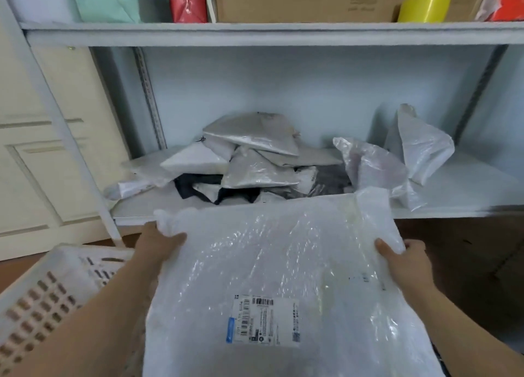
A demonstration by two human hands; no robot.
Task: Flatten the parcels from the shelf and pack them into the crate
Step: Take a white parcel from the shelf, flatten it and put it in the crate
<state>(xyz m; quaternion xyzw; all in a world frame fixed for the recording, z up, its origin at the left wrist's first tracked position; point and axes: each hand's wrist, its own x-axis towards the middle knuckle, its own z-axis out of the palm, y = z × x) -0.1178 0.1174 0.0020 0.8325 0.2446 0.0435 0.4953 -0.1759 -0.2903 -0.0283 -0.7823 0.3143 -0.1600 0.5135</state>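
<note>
A white shelf [467, 189] crosses mid-frame, heaped with bagged parcels [255, 161]. Left hand [158, 242] and right hand [402, 259] grip a white parcel [278, 277] at lower center, its long axis toward the shelf; crate [42, 291] lower left.

Shipping label [262, 321] on the white parcel [278, 263] you hold, barcode along its top edge, blue strip at its left, lines of small print too blurred to read, faint unreadable print on the cardboard box [306, 0] above
</note>
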